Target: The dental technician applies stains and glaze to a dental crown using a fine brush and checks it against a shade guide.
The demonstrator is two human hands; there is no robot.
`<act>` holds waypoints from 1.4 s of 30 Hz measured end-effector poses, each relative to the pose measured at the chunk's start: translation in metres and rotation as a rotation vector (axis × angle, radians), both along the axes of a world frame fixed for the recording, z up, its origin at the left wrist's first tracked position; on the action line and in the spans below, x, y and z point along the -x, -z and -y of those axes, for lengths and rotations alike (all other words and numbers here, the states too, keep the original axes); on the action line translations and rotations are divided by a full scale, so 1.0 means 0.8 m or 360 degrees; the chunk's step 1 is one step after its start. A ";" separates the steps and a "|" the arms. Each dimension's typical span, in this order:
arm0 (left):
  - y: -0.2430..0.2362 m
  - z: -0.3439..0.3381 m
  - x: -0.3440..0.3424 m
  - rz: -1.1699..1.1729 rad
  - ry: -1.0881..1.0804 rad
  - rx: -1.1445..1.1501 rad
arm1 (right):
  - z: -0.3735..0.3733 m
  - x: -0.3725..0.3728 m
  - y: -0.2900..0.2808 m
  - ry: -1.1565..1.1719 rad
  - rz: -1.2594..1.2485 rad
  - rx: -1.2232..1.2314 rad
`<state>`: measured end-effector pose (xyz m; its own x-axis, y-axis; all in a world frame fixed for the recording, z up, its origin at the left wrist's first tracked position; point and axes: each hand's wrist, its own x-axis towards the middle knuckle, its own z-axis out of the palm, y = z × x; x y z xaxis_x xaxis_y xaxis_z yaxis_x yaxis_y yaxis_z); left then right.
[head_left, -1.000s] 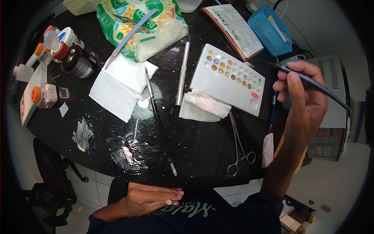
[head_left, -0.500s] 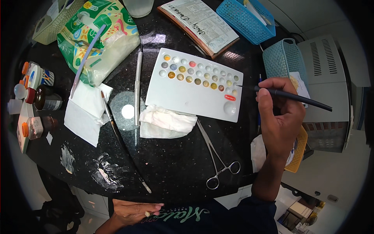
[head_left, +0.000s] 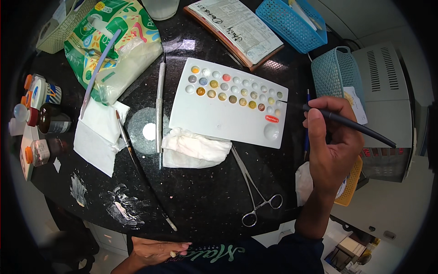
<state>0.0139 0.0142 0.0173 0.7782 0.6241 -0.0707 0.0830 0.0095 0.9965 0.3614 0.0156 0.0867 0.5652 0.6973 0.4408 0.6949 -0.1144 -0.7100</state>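
Observation:
My right hand (head_left: 335, 144) is closed around a thin dark-handled brush (head_left: 358, 125). Its fine tip reaches the right edge of a white palette (head_left: 200, 116), by the last small wells. Rows of round wells there hold yellow, brown, red, blue and whitish pastes. Low in the picture, near the table's front edge, my left hand (head_left: 153, 250) is closed with a small cream-coloured piece (head_left: 174, 254) pinched at its fingertips. A folded white tissue (head_left: 196, 148) lies against the palette's near edge. Metal locking forceps (head_left: 251, 187) rest on the table in front of it.
Left of the palette lie a metal-handled tool (head_left: 159, 107), another brush (head_left: 139, 169) and paper towels (head_left: 96, 141). Small bottles (head_left: 50, 118) stand at the far left, near a green packet (head_left: 123, 64). Behind are a notebook (head_left: 242, 34) and blue baskets (head_left: 285, 25). White smears (head_left: 123, 208) mark the black table.
My right hand has moved slightly down and right, and the brush handle slopes more steeply. Its tip stays at the palette's right edge. The whole view has shifted a little.

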 end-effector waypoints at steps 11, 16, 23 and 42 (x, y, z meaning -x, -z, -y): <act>0.015 0.007 0.025 -0.0122 0.0194 -0.0042 | -0.011 0.008 0.008 -0.0115 -0.0070 0.0132; -0.011 -0.019 -0.007 -0.0065 0.0179 -0.0331 | -0.010 0.007 0.008 -0.0111 -0.0050 0.0168; -0.004 -0.017 -0.004 -0.0022 0.0195 -0.0324 | -0.011 0.006 0.008 -0.0146 0.0069 0.0094; -0.006 -0.008 -0.012 0.0019 -0.0069 -0.0317 | 0.099 0.027 -0.046 0.0042 0.0015 -0.0270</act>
<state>0.0236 0.0205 0.0219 0.7503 0.6577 0.0663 0.0752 -0.1846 0.9799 0.3395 -0.0639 0.1236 0.5774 0.5976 0.5564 0.7001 -0.0116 -0.7140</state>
